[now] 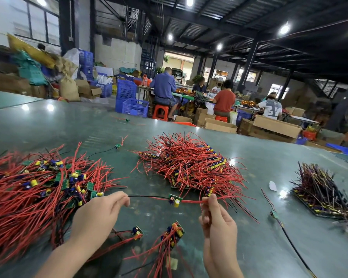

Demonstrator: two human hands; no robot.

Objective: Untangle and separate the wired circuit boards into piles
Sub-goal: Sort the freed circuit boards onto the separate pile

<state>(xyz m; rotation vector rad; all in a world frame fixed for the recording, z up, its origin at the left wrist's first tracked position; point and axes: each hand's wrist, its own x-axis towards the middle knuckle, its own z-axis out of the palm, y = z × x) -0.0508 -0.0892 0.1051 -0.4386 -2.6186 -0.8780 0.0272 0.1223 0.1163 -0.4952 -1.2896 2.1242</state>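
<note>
Single wired board (175,200) hangs above the desk (249,247) at frame centre, stretched between both hands. Left hand (96,215) grip: fingers pinched on the black lead at 9 o'clock of the board. Right hand (215,221) grip: pinched on the red lead at 3 o'clock.

Risks, imo: right-hand wire end sits v. close to the sorted pile (191,165) at 12, so it could snag strays and drag boards out. Tangled heap (34,189) at 9 lies just beside the left hand; same hazard. Hard pull may stress solder joints.

Room: bare desk at 4–5 o'clock, btw the hands and the dark-wire pile (325,193) at 3. Loose boards (173,233) crowd 6. Desk edges far off.
</note>
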